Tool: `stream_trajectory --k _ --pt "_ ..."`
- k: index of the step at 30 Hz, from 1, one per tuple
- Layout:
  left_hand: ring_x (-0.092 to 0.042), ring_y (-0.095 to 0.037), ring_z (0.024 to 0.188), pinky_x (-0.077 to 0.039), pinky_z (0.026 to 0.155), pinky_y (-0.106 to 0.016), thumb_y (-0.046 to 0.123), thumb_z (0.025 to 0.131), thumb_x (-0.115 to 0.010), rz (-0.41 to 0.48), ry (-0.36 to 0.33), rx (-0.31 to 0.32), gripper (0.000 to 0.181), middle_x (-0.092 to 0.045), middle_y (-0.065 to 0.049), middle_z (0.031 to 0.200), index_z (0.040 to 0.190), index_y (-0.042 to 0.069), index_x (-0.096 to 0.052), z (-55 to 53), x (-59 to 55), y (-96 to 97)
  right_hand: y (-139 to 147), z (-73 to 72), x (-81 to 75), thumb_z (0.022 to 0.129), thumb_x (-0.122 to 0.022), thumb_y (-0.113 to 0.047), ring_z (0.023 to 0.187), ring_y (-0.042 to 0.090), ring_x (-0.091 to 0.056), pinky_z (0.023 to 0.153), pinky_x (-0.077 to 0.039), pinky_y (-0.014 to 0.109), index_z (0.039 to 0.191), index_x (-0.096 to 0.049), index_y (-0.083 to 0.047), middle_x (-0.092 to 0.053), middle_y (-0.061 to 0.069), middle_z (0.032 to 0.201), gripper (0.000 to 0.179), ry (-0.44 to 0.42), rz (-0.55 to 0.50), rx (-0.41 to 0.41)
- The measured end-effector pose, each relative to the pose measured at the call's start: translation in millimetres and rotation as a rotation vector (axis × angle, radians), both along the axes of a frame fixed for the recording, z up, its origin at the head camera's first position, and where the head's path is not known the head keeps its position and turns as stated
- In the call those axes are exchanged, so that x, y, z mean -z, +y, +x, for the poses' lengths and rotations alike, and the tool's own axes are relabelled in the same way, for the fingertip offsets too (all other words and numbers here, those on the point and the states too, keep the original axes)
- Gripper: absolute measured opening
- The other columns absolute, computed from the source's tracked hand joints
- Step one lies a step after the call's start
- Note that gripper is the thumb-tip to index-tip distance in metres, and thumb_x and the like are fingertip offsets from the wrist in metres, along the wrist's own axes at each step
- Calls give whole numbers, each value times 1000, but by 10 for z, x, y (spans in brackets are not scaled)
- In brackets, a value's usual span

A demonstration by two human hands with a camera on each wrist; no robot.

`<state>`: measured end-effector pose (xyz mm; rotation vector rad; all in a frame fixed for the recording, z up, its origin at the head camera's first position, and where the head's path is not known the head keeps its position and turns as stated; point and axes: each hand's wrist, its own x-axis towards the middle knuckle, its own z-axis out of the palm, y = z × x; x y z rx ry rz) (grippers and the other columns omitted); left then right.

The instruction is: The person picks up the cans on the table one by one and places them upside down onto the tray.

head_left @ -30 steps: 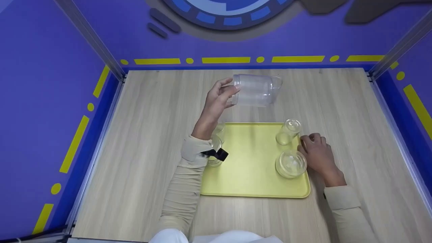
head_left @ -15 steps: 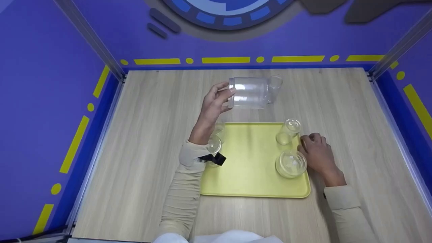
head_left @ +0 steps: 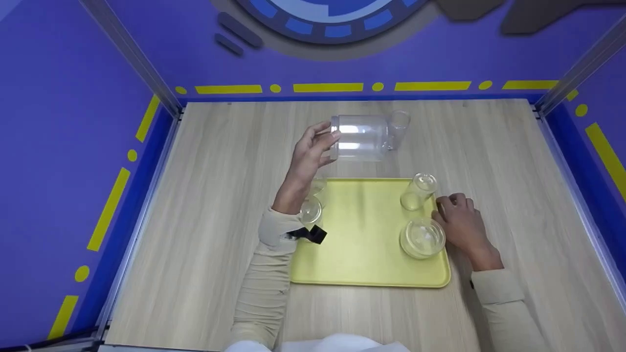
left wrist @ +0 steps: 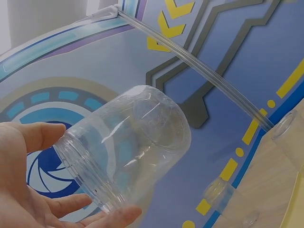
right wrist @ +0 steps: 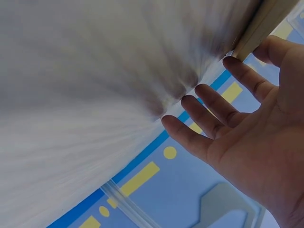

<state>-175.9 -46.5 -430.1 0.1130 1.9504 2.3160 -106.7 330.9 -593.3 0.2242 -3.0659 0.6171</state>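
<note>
A clear, wide-mouthed plastic jar [head_left: 362, 137] lies on its side in the air, beyond the far edge of the yellow tray [head_left: 362, 259]. My left hand [head_left: 307, 159] grips it at the rim end. In the left wrist view, thumb and fingers hold the threaded neck of this jar [left wrist: 128, 142], whose base points up and away. My right hand [head_left: 459, 225] rests at the tray's right edge, fingers loosely bent and holding nothing. Close to it on the tray are a slim clear jar [head_left: 415, 195] and a squat clear jar [head_left: 423, 238].
Two more clear containers stand at the tray's left side, a nearer jar [head_left: 311, 210] and a farther one [head_left: 319, 186], both partly behind my left forearm. Another small clear jar [head_left: 399, 121] is on the table behind the held jar. Blue walls enclose the wooden table [head_left: 210, 195].
My left hand has brought the held jar slightly left and nearer to me, so the small jar behind it shows more. My right hand has stayed in place.
</note>
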Motion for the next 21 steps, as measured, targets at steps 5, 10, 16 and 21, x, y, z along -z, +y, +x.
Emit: stream_trajectory --k 5,10,16,21 --pt "-57 -30 125 -55 98 -44 31 101 -65 -5 -1 -2 64 -58 -17 140 154 2 -47 16 3 -24 11 -1 -14 105 -60 -21 122 57 -46 94 -41 76 130 -60 7 -48 36 132 38 -23 -18 7" --pt "-58 -29 127 -55 99 -43 30 100 -66 7 -10 -6 64 -59 -16 140 154 2 -47 27 -5 -39 32 -2 -33 105 -61 -23 126 58 -45 98 -38 76 132 -57 10 -48 37 133 42 -41 -52 15" --pt "-58 -29 127 -55 98 -43 32 100 -67 3 -6 -16 65 -58 -16 141 154 2 -47 32 -6 -44 29 -7 -71 107 -60 -26 125 58 -47 94 -42 75 137 -54 12 -48 38 135 48 -37 -120 49" --pt "-58 -30 126 -55 97 -43 31 100 -67 18 -10 -20 64 -59 -16 142 154 2 -47 40 4 -47 -9 -14 -152 108 -58 -29 126 54 -49 93 -45 72 144 -47 12 -47 36 138 55 -19 -239 116"
